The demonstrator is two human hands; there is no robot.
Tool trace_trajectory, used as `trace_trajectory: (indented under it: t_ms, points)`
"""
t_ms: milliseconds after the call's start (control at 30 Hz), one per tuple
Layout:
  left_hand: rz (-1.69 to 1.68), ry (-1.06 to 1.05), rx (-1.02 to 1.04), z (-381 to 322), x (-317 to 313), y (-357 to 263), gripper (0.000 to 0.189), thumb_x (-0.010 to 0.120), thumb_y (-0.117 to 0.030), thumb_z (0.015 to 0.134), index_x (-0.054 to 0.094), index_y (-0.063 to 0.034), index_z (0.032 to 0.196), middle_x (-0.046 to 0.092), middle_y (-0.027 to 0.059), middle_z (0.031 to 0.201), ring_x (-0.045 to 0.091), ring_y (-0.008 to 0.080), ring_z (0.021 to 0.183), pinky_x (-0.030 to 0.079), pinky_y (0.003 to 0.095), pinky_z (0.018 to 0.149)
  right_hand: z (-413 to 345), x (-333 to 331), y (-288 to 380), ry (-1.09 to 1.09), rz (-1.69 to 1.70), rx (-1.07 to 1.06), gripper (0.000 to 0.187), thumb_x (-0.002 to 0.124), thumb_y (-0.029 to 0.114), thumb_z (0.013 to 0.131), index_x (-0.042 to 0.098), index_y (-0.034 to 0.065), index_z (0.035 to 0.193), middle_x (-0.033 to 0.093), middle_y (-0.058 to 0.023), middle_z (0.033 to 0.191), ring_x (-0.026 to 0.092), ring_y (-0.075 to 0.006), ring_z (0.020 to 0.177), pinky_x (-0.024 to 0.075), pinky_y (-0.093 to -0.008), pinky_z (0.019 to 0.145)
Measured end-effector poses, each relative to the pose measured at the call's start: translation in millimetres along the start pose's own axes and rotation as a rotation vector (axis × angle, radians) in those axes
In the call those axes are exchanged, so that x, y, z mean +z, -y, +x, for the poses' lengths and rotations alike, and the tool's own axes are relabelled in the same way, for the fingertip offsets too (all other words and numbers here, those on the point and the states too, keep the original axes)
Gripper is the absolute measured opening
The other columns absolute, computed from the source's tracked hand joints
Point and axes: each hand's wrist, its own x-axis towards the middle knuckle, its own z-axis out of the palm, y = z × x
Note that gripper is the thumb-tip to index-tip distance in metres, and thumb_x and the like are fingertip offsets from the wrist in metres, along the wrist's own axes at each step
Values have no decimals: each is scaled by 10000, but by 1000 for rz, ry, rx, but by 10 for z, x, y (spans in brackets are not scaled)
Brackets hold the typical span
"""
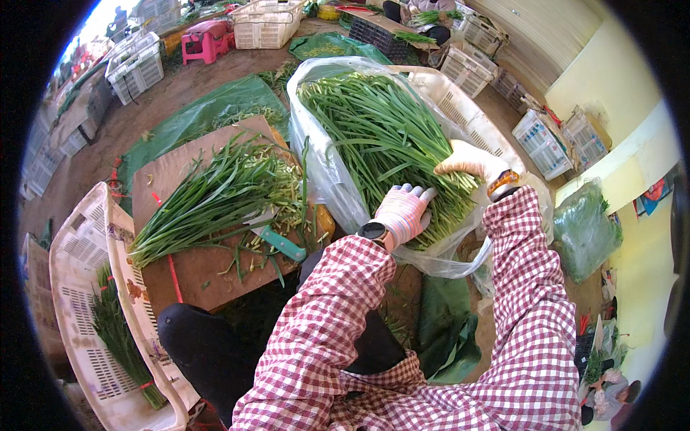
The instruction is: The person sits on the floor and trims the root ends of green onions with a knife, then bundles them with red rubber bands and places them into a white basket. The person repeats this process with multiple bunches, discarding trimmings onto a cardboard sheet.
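Note:
A large heap of long green garlic chives (372, 124) lies inside a clear plastic bag (329, 167) that lines a white plastic crate (463, 110). My right hand (469, 159), in a cream glove, grips the pale stem ends of a bunch on the heap's right side. Over the near stems lies my left hand (401, 210), in a striped glove; its fingertips reach into the greens, and their grip is hard to judge. Left of the bag, loose chives (215, 188) are spread on a brown board (188, 285). A knife with a teal handle (283, 244) rests there among cut scraps, its blade partly covered.
At left, a white crate (81, 291) holds a bundle of greens (118, 328) tied with red bands. Green sheeting (215, 105) covers ground beyond the board. A pink stool (205, 43) and more crates (135, 67) stand farther off. Another filled bag (585, 231) is at right.

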Motion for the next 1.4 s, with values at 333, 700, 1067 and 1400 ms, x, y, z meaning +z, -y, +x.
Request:
trace_trajectory:
  t_ms: [333, 700, 1067, 1400]
  points:
    - [90, 87, -123, 204, 22, 5, 418, 651, -270, 814, 603, -63, 1174, 665, 139, 1083, 622, 339, 1055, 489, 466, 883, -129, 458, -55, -208, -135, -99, 1139, 881, 439, 634, 295, -13, 1499, 521, -253, 1392, 495, -375, 1299, 386, -380, 1109]
    - [-37, 74, -275, 325, 40, 41, 591, 623, -303, 877, 462, -102, 1409, 682, 198, 1071, 674, 342, 957, 523, 473, 817, -597, -11, 1002, -640, -1213, 68, 892, 668, 61, 754, 292, 191, 1552, 648, -208, 1015, 680, -375, 838, 564, -465, 750]
    - [-3, 214, -236, 321, -82, 18, 525, 704, -424, 799, 623, -27, 1133, 629, 177, 1164, 610, 336, 1104, 497, 451, 912, -1653, -917, 1507, -1142, -915, 126, 709, 732, 246, 806, 428, 168, 1442, 655, -271, 1116, 647, -445, 1002, 546, -488, 839]
    - [-1551, -439, -55, -894, -1531, -277, 873, 747, -213, 881, 213, -30, 1546, 477, 171, 1452, 466, 239, 1327, 370, 387, 1111, -1120, 858, 2100, -959, -478, -448, 728, 730, 261, 785, 436, 157, 1443, 647, -182, 985, 672, -394, 852, 555, -461, 733]
